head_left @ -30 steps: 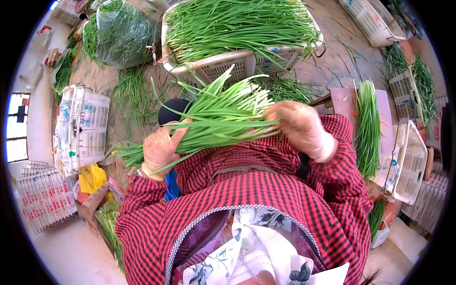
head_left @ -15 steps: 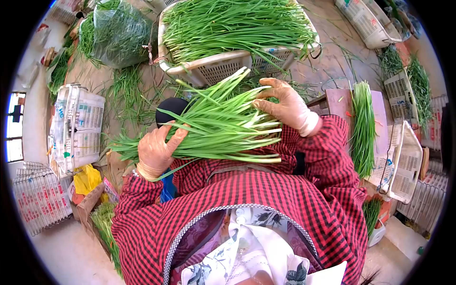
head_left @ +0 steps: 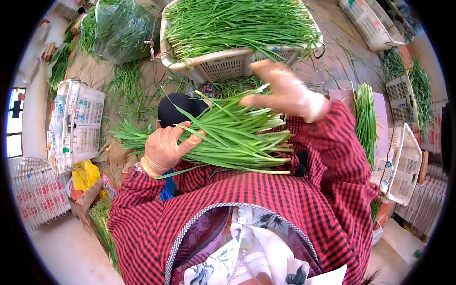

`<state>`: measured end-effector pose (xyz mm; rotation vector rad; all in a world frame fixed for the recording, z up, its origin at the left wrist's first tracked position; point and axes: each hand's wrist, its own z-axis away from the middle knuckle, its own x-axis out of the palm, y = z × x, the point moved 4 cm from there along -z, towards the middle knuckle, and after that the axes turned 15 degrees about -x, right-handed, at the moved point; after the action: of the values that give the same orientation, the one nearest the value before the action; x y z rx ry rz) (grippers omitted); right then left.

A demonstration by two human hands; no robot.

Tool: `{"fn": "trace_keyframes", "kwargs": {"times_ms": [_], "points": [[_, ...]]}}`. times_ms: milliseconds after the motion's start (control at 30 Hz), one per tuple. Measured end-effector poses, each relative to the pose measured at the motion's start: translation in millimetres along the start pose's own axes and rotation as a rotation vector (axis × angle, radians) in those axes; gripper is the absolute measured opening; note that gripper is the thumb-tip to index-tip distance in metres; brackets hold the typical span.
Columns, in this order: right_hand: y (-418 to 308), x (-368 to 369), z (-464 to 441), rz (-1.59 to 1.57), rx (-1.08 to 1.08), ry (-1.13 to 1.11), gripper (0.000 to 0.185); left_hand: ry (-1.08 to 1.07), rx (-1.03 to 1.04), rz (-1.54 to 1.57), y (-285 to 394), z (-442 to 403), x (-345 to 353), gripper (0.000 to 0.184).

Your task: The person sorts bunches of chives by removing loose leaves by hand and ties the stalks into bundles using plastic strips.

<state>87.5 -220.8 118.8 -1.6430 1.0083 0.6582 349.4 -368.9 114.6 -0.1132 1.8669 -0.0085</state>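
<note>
A loose bunch of garlic chives (head_left: 237, 135) lies across my lap, pale cut ends to the right and leafy tips to the left. My left hand (head_left: 166, 147), in a thin glove, is closed around its leafy part, thumb on top. Over the upper right of the bunch is my right hand (head_left: 285, 92), also gloved and blurred by motion. Its thumb and fingers are spread apart, with no stalks seen between them. The thumb tip overlaps the pale ends; whether it touches them I cannot tell.
A white plastic crate (head_left: 213, 69) heaped with chives stands ahead. At right, a neat chive bundle (head_left: 365, 123) rests on a small board (head_left: 381, 118). White crates (head_left: 85, 126) stand at left, near a yellow bag (head_left: 86, 175). A filled plastic bag (head_left: 121, 33) sits at upper left.
My right hand has moved up and opened away from the pale ends. The bunch has shifted slightly right and down with my left hand still around it.
</note>
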Motion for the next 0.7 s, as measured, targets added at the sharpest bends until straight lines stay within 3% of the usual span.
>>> {"fn": "trace_keyframes", "kwargs": {"times_ms": [67, 133, 200, 267, 300, 367, 433, 500, 600, 700], "points": [[-18, 36, -25, -0.013, -0.028, -0.233, 0.080, -0.001, 0.019, 0.016, 7, -7, -3, 0.049], [-23, 62, -34, -0.383, -0.016, -0.442, 0.065, 0.013, 0.038, 0.026, 10, -7, -5, 0.046], [-26, 68, -30, -0.497, 0.027, -0.279, 0.052, 0.010, 0.030, 0.031, 7, -5, -5, 0.044], [-14, 72, -17, -0.648, 0.096, 0.088, 0.039, 0.075, 0.040, 0.024, 3, 1, -3, 0.043], [-6, 67, -10, -0.842, 0.232, 0.200, 0.032, 0.071, 0.040, 0.028, 3, 4, -2, 0.043], [8, 46, 8, -0.973, 0.317, 0.405, 0.028, 0.021, -0.027, 0.047, 0, 6, 2, 0.047], [22, 21, 31, -0.864, 0.361, 0.667, 0.028, 0.023, -0.046, 0.104, -1, 10, 7, 0.048], [32, -11, 56, -0.845, 0.481, 0.749, 0.030, 0.025, -0.087, 0.173, -4, 13, 11, 0.053], [60, -29, 100, -0.846, 0.514, 1.071, 0.032, 0.027, -0.129, 0.235, -7, 16, 14, 0.058], [103, -34, 149, -0.917, 0.472, 1.113, 0.031, 0.014, -0.182, 0.280, -9, 18, 13, 0.064]]}}
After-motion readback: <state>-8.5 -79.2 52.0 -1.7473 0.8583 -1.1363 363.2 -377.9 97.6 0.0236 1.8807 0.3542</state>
